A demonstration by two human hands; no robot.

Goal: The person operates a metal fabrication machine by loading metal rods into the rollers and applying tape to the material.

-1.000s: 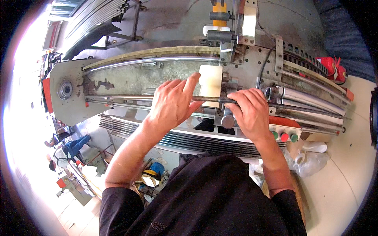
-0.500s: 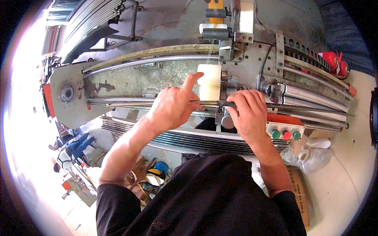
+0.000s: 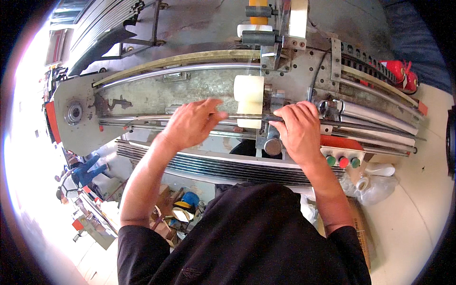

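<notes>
At the far left, a person (image 3: 84,171) in blue trousers is in the background, small and blurred. Nearer, the machine's grey end plate (image 3: 71,130) has a round fitting (image 3: 74,112), and a rack (image 3: 156,28) beyond carries dark lengths side by side.

The left hand (image 3: 190,124) is over the rails, its fingers loosely extended and thumb apart; the rod (image 3: 247,117) runs behind it, but I cannot tell whether it is gripped. Below the left forearm is a jumble of things, among them a blue round piece (image 3: 191,198) — whether a bin holds them cannot be told. To its right, dark rods (image 3: 223,172) lie in a row along the machine's near side.

In the middle, the rod passes across a cream block (image 3: 249,90). The right hand (image 3: 298,127) pinches it between thumb and fingers, and it reaches on to the right above the machine. Beside the right wrist, a control box (image 3: 349,151) has two green buttons and a red one between them. Under it stands a cardboard box (image 3: 359,230), its contents hidden. Farther right lies a clear plastic bag (image 3: 381,191), a white ring (image 3: 363,184) in or against it — unclear which. Red fire extinguishers (image 3: 403,76) stand beyond.
</notes>
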